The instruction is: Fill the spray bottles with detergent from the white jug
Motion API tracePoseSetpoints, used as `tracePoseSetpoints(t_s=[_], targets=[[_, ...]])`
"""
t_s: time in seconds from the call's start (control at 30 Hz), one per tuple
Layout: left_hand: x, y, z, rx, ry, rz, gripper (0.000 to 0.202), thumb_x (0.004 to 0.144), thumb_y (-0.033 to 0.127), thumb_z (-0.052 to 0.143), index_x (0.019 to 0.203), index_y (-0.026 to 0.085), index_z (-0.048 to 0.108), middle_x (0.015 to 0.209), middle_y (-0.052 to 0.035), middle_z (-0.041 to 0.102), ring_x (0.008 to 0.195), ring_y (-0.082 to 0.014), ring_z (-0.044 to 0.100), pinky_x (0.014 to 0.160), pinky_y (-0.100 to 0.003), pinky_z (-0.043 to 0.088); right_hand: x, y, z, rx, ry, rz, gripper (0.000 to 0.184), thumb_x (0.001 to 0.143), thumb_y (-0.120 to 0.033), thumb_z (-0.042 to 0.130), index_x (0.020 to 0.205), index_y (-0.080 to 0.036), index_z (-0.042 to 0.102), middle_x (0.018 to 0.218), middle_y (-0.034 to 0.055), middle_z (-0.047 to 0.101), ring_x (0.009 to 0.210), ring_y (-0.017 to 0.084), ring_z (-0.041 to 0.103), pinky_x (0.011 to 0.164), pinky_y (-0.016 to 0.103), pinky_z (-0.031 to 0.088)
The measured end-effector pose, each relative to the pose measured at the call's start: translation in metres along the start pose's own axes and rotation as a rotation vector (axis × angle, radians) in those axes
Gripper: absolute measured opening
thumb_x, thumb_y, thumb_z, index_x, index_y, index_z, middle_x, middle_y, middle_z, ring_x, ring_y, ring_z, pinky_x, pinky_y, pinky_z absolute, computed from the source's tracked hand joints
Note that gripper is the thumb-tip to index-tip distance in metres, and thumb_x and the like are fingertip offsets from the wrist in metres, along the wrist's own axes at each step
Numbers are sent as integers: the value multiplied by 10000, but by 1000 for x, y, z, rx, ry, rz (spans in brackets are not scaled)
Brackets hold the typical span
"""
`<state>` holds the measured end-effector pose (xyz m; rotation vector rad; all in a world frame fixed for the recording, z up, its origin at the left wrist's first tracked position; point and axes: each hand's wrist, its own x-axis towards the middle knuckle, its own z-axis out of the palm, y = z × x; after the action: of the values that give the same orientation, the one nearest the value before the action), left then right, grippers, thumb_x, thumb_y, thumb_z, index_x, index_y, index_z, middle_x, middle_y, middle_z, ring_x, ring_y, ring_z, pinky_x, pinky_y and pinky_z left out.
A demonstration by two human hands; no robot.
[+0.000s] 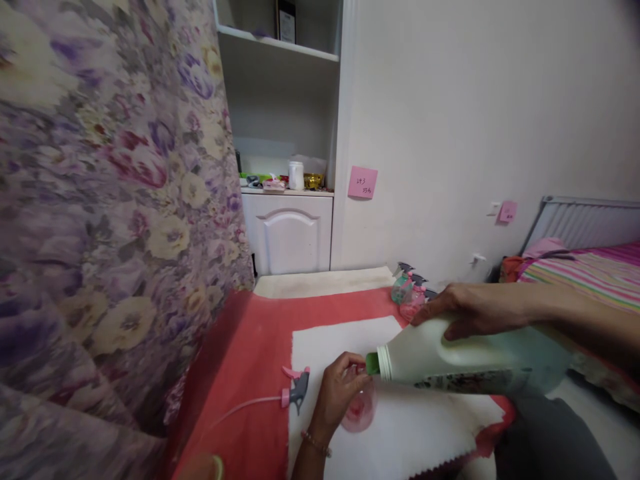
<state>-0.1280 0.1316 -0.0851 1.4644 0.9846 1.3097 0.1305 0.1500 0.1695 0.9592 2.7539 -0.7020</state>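
Observation:
My right hand [475, 310] grips a large white jug [465, 363] by its handle and holds it tipped on its side, its green spout [372, 364] pointing left. My left hand [340, 393] is wrapped round a small clear pink bottle [359, 408] that stands on a white cloth [400, 433], right under the spout. A pink and grey spray head [296, 388] with a thin white tube lies on the cloth's left edge, just left of my left hand.
The white cloth lies over a red cloth [250, 373] on the surface. Two small spray bottles [410, 293] stand at the far edge by the wall. A flowered curtain [110, 220] hangs at the left. A white cupboard [289, 230] stands behind, a striped bed [590, 267] at the right.

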Motion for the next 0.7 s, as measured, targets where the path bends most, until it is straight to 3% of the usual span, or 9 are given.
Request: tracePoseSetpoints(t_s=[0.7], targets=[[-1,7,1,3,14,-6,141,707,176,673,847,166,683,853,-33,672,862,-199,593,798,-283,450,0,0,0,14,3,-31,486,827,-175,618,1310,-226,611,1244,62,689,1103,237,649,939,310,512]])
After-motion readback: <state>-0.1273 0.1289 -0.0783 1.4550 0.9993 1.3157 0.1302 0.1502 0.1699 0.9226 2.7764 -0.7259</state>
